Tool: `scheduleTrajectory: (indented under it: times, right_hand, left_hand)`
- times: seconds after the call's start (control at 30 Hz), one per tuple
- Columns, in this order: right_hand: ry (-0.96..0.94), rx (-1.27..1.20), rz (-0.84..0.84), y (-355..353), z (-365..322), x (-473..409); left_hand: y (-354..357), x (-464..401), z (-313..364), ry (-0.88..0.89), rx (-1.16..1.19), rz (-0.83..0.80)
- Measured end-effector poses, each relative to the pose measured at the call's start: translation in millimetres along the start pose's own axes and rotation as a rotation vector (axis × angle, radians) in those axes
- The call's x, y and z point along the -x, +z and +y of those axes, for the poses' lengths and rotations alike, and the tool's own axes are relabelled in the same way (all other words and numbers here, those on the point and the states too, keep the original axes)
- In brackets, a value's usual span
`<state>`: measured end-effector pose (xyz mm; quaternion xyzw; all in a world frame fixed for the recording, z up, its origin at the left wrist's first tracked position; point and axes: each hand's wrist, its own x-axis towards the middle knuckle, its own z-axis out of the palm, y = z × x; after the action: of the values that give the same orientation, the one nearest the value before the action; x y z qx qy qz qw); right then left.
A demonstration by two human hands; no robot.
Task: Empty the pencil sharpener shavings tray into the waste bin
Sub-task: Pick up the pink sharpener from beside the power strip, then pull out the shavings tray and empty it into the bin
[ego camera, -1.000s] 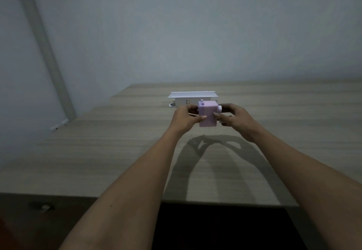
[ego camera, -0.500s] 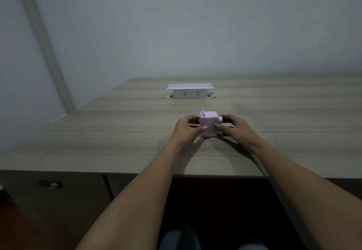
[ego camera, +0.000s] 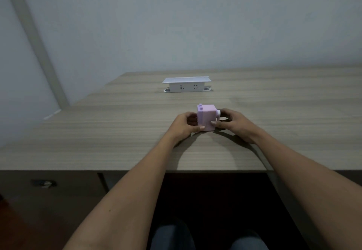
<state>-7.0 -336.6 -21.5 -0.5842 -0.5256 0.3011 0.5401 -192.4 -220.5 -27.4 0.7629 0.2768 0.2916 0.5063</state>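
A small pale lilac pencil sharpener (ego camera: 206,118) stands upright on the wood-grain bench (ego camera: 117,132), a little way in from the near edge and roughly central in the head view. It is a boxy, nearly cubic block with flat matte faces and rounded corners; two short studs of the same lilac rise from the left side of its top, and a white crank piece (ego camera: 218,114) sticks out from its right side. No seam or drawer front for the shavings tray can be made out on the face turned toward the camera. The left hand (ego camera: 184,125) cups the sharpener's left side, its thumb lying across the lower front corner and its fingers (ego camera: 191,115) curled round behind, so it is gripping the body. The right hand (ego camera: 234,123) closes on the right side, thumb tip pressed to the front lower right of the block and fingers (ego camera: 227,111) wrapped behind near the white crank. Both forearms reach out from the bottom of the view over the bench edge. Farther back, well apart from the sharpener, a white pop-up socket box (ego camera: 187,85) with two outlets stands on the bench in front of a plain pale wall.
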Motion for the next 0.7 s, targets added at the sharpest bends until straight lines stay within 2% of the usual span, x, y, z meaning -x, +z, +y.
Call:
scheduleTrajectory:
  times: [0.27, 0.53, 0.7]
  right_hand:
    - [0.009, 0.02, -0.003, -1.0, -1.4, 0.6]
    - [0.009, 0.032, 0.022, 0.3, 0.0, 1.8]
    - [0.007, 0.049, 0.115, -0.4, -13.6, 5.4]
  left_hand:
    - [-11.4, 4.5, 0.5, -0.01, -0.008, -0.001]
    - [-56.7, 23.7, -4.4, -0.053, -0.038, 0.058]
    - [-77.1, 31.9, 12.4, -0.03, -0.022, 0.089]
